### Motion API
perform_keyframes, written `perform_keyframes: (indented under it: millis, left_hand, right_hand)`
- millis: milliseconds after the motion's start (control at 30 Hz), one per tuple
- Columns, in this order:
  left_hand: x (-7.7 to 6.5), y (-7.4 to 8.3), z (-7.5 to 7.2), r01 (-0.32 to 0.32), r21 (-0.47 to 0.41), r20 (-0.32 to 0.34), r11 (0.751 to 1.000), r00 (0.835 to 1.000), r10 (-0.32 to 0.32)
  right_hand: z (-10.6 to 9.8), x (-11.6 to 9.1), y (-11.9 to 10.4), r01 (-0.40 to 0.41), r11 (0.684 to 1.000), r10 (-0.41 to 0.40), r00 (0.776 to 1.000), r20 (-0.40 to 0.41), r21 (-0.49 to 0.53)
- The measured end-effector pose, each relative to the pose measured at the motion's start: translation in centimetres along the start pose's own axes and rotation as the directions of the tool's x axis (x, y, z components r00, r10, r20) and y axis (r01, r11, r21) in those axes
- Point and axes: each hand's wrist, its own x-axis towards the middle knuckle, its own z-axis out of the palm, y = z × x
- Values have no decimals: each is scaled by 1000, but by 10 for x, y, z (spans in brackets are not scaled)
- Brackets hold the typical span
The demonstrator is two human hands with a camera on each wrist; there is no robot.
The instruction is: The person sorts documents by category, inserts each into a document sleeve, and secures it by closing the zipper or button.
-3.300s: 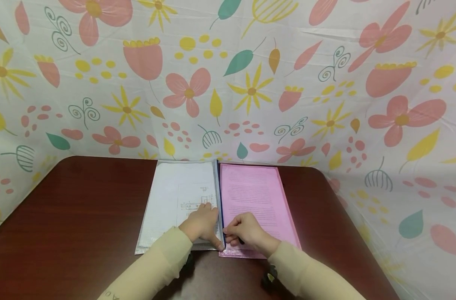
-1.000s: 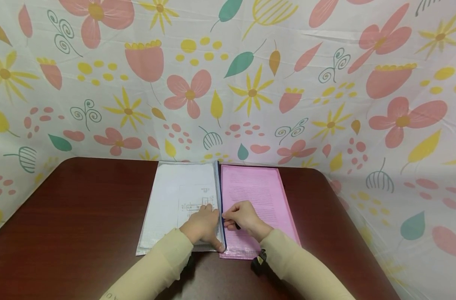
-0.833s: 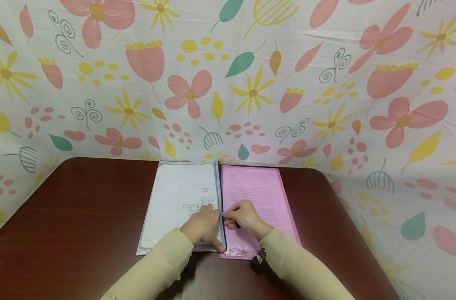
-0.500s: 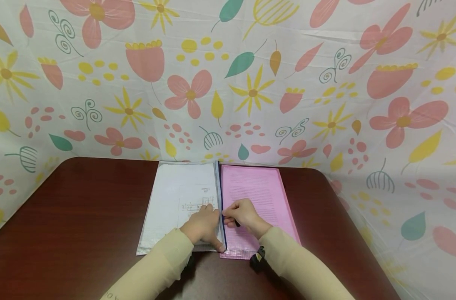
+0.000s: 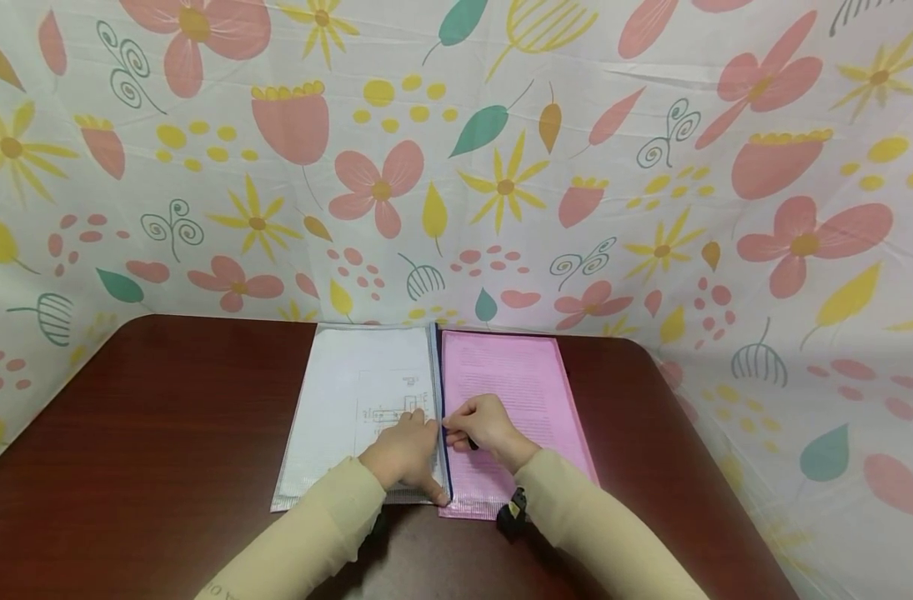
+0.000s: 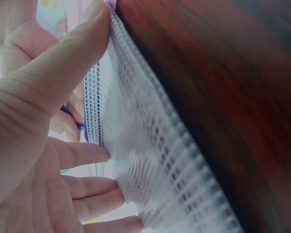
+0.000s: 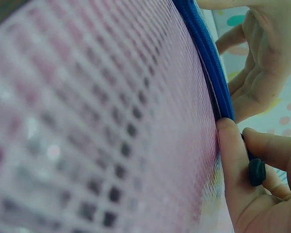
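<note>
A white mesh zip pouch (image 5: 351,354) with papers inside lies flat on the table, beside a pink mesh pouch (image 5: 501,358) that holds a printed sheet. Between them runs a blue zipper (image 7: 211,53) along the white pouch's right edge. My left hand (image 5: 403,450) rests spread on the white pouch, its thumb pressing the near corner by the zipper. About midway along that edge, my right hand (image 5: 489,429) pinches the zipper pull (image 7: 256,172) between thumb and index finger; its dark end sticks out below the fingers. The slider itself is hidden by them.
The dark red-brown table (image 5: 163,433) extends to both sides of the pouches. A flower-patterned cloth (image 5: 456,167) hangs behind its far edge and along the right side. The two pouches lie close together, near the far edge.
My right hand has slid along the zipper, away from me, with the pull between its fingers. The left hand stays on the white pouch's near corner.
</note>
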Motion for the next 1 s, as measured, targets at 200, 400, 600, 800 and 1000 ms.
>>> perform_keyframes:
  millis: [200,400,600,800,1000]
  left_hand:
    - [-1,-1,-1,-2,18,0,1000,1000,2]
    - [-4,-1,-2,-7,19,3,1000,1000,7]
    - [-6,-2,-2,-14,14,8,1000,1000,14]
    - [-7,-4,0,-21,20,6,1000,1000,21]
    - [-7,-4,-1,-34,13,7,999,999,34]
  right_hand:
    - [0,2,-1,6,1000,-6,1000,-5,-3]
    - [1,3,-1,0,1000,0,1000,-7,-1]
    - [2,3,-3,-5,1000,5,1000,0,-1]
    - [2,3,-6,-9,1000,9,1000,-8,-13]
    - [1,6,-8,-6,1000,5,1000,-22,-13]
